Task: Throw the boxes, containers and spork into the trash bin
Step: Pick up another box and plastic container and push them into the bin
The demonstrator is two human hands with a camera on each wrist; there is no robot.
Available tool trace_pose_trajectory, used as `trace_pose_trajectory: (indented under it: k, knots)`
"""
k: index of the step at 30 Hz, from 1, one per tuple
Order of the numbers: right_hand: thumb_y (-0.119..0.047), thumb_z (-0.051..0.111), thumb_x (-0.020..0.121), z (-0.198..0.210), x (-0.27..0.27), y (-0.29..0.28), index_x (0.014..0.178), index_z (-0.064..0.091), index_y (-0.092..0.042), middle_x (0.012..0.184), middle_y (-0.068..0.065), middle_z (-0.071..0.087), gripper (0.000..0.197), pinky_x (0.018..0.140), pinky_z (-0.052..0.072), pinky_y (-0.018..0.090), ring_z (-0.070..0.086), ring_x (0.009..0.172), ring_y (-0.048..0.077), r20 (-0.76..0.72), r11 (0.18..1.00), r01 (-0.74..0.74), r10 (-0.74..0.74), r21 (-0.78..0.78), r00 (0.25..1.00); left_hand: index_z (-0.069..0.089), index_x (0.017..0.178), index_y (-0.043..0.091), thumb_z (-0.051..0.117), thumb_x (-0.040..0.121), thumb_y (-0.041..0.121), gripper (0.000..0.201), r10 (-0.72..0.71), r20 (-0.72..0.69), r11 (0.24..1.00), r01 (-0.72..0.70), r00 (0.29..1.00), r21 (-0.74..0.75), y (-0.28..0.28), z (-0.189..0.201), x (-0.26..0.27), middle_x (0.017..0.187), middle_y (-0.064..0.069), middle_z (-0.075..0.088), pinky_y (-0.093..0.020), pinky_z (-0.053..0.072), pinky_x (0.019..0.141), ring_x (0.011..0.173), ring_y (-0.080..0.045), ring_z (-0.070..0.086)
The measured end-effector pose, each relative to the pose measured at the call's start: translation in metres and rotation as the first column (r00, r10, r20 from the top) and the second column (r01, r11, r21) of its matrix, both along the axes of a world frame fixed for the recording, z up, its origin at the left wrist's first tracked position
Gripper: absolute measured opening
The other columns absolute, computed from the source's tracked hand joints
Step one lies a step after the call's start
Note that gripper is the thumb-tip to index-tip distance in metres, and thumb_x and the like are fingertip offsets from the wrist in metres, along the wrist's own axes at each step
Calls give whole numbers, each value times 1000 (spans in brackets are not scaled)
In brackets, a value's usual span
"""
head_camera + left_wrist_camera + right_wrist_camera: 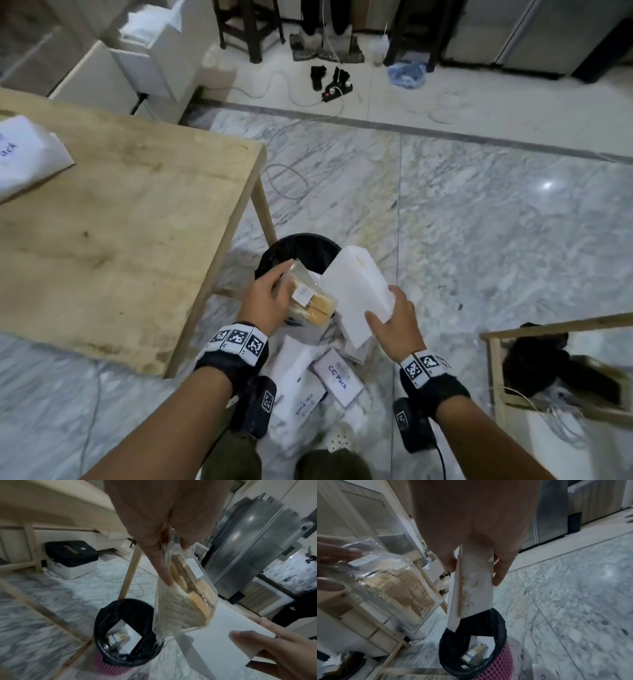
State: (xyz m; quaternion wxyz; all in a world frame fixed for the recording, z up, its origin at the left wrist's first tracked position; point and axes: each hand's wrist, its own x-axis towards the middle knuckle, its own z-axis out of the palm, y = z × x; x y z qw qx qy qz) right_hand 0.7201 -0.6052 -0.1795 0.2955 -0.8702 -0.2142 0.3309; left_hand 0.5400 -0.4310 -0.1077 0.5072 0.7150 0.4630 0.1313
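— So, what is each hand holding?

— The left hand [265,298] grips a clear plastic sandwich container [310,301] with slices of bread showing through it, thumb on one face and fingers on the other. The right hand [397,325] grasps a flat white paperboard box [358,291] by its near end, thumb on top and fingers beneath.

— Where are they, relative to the bin?

— Both are held in the air above the pink mesh trash bin with a black liner [488,649], which stands on the grey marble floor [496,240] just beside the leg of the pale wooden table [120,222]. In the right wrist view, the box tilts downward with its far corner over the bin's mouth, and its underside is stained brown. The container hangs beside it, a little to the left.

— Anything in the bin already?

— Yes: a white box [126,639] and another clear wrapped pack [474,654] lie inside.

— And around the person?

— More white boxes printed "CC Pack" [337,375] lie on the floor near the feet, and one more white box [24,154] sits on the table's far left edge.
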Motion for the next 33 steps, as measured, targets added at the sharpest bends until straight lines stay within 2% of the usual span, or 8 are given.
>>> trace_pose_trajectory:
  k: [3, 6, 10, 14, 20, 28, 31, 33]
  knots:
    - [-34, 62, 89, -48, 9, 4, 145, 26, -28, 136, 14, 36, 67, 103, 43, 48, 46, 122, 36, -44, 1000, 11, -12, -25, 999, 55, 125, 39, 50, 91, 28, 36, -5, -80, 1000, 4, 997, -18, 1, -56, 1, 111, -7, 70, -43, 58, 80, 96, -22, 67]
    - [-32, 58, 92, -93, 17, 24, 146, 25, -29, 138, 15, 33, 63, 105, 40, 50, 41, 124, 36, -68, 999, -7, 4, -48, 998, 51, 126, 43, 48, 90, 29, 38, 7, -125, 1000, -8, 992, -7, 10, -102, 2, 106, -8, 69, -49, 60, 69, 90, -28, 68]
    - [-27, 54, 95, -143, 27, 66, 148, 24, -25, 142, 18, 29, 61, 109, 31, 43, 31, 133, 35, -69, 995, -78, 74, -55, 995, 50, 133, 27, 47, 94, 16, 41, 84, -142, 996, -79, 986, 41, 25, -147, 9, 99, -8, 63, -41, 58, 75, 88, -27, 64]
    - [-28, 54, 96, -187, 40, 108, 149, 29, -22, 145, 22, 29, 59, 110, 28, 41, 28, 136, 36, -24, 996, -83, 83, -36, 996, 41, 138, 27, 43, 95, 16, 44, 100, -160, 994, -92, 982, 56, 38, -184, 16, 89, -7, 61, -34, 52, 71, 77, -25, 61]
    - [-33, 50, 99, -229, 54, 133, 153, 25, -21, 162, 21, 4, 61, 120, 10, 43, 0, 150, 36, 8, 966, -154, 159, -209, 987, 40, 132, 23, 41, 94, 8, 41, 153, -169, 988, -144, 974, 62, 45, -221, 24, 93, -11, 61, -37, 53, 69, 80, -29, 63]
    - [-32, 52, 97, -238, 25, 123, 146, 40, -18, 159, 16, 21, 53, 120, 18, 41, 12, 149, 31, -45, 972, -207, 203, -110, 978, 37, 130, 14, 39, 88, -3, 45, 200, -183, 977, -181, 963, 114, 56, -276, 39, 112, -20, 57, -26, 38, 68, 84, -27, 56]
    - [-31, 52, 97, -239, 23, 116, 147, 39, -17, 158, 16, 22, 53, 120, 17, 40, 13, 149, 30, -57, 971, -214, 208, -107, 976, 35, 131, 12, 42, 90, 6, 42, 169, -156, 984, -156, 973, 89, 58, -292, 43, 114, -20, 57, -31, 44, 73, 94, -36, 60]
    - [-31, 52, 97, -240, 22, 112, 146, 40, -18, 158, 15, 24, 53, 119, 17, 39, 14, 149, 29, -62, 973, -206, 201, -100, 978, 28, 137, 16, 50, 92, 19, 51, 65, -152, 997, -70, 986, -32, 55, -296, 43, 121, -10, 56, -36, 48, 87, 108, -29, 59]
